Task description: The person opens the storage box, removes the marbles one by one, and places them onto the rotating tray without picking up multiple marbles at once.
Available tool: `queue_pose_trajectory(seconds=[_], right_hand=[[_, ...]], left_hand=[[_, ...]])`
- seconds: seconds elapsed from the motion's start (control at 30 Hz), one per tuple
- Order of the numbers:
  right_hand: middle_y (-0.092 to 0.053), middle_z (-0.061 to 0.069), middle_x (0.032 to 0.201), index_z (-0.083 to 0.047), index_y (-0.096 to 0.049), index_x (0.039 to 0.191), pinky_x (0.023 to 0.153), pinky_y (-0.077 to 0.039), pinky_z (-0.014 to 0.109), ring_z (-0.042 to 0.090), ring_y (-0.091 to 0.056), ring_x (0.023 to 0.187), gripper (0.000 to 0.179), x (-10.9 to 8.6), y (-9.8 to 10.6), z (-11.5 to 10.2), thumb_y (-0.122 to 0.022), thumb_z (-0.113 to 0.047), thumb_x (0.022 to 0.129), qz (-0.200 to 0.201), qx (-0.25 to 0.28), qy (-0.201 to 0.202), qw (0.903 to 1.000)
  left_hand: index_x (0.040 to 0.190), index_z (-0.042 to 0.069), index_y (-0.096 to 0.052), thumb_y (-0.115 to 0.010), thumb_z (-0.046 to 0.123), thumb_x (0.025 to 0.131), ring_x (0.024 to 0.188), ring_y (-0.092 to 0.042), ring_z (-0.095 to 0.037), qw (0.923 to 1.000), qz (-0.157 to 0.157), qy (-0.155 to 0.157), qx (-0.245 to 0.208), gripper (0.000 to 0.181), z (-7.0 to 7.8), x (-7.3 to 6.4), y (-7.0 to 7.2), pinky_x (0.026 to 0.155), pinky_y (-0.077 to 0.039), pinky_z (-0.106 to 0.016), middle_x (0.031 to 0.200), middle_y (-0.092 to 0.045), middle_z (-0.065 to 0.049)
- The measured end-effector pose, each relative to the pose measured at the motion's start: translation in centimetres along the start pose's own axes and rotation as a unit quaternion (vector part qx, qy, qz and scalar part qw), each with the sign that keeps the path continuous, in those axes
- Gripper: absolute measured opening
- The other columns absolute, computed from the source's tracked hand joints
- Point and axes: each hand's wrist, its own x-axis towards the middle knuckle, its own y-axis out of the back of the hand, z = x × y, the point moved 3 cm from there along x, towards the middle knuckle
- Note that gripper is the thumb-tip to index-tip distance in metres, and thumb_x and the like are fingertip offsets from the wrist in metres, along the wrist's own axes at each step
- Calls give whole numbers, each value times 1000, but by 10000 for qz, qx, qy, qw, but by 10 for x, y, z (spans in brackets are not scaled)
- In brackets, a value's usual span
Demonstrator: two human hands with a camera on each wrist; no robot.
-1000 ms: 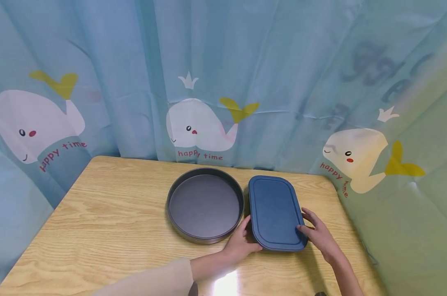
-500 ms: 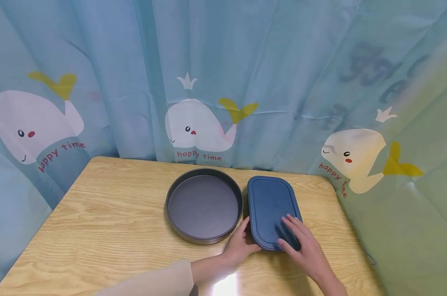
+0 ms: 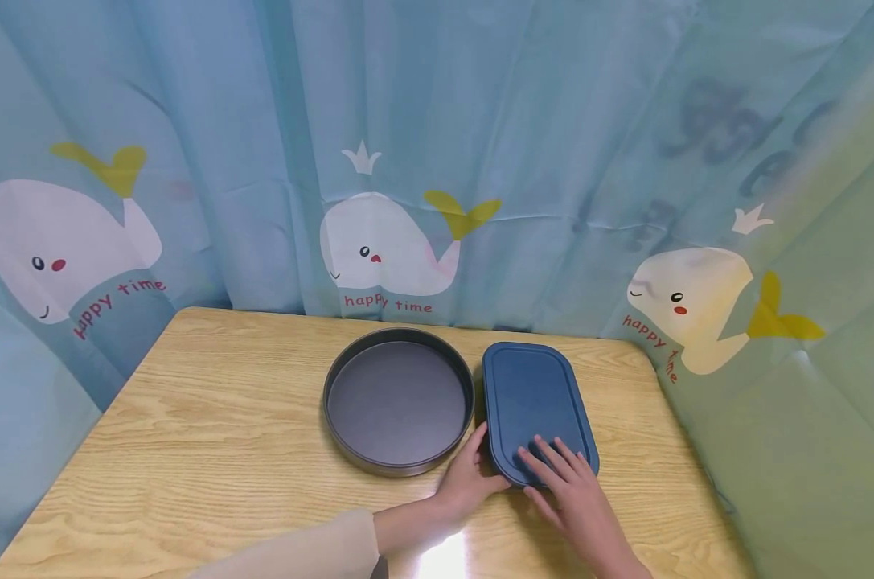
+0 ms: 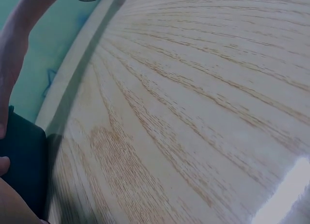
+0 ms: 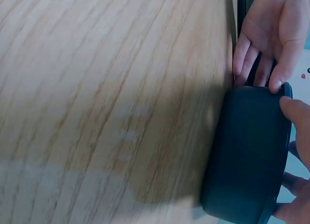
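Observation:
A rectangular blue container (image 3: 531,394) with a rounded, lipped lid stands on the table, right of a round dark cake pan (image 3: 399,402). At its near left corner my left hand (image 3: 467,484) holds it, fingers along the side and thumb at the near edge. My right hand (image 3: 580,505) lies on the near end of the lid, its fingers straight and spread. In the right wrist view the container's deep side wall (image 5: 247,151) shows, with the left hand (image 5: 269,37) at its far end. The left wrist view catches only part of the container (image 4: 24,161).
The wooden table (image 3: 212,434) stretches far to the left of the pan. A blue curtain (image 3: 552,121) with printed whales hangs behind the table and along its right side. Bright glare (image 3: 442,559) lies near the front edge.
My right hand has moved from the container's right edge leftward and nearer, onto the near part of the lid. My left hand, the container and the pan have stayed put.

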Motion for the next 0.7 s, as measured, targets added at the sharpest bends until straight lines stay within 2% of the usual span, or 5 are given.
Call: queue_pose_trajectory(seconds=[0.17,0.37,0.7], right_hand=[[-60,11,137,-25,-68,133,91,-42,72,46,-54,124,56,1,-4,-1,-85,-24,79,-128,-161,25,9998],[-64,10,131,-23,-72,126,89,-43,72,46,-56,120,51,2,-3,-3,-86,-19,78,-123,-236,108,9996],[-65,7,130,-23,-73,125,90,-43,72,45,-57,120,47,4,1,-5,-85,-19,80,-134,-80,-1,9999]], left_hand=[[155,7,-35,-83,3,77,120,-55,-37,10000,-31,-85,-32,92,0,1,0,98,-47,-52,140,-53,-20],[155,6,-35,-84,5,76,119,-56,-36,9999,-3,-90,58,93,-1,1,0,97,-48,-49,137,-55,-21],[154,8,-37,-86,10,76,119,-55,-36,9996,31,-164,241,93,-3,3,1,96,-47,-48,139,-55,-18]])
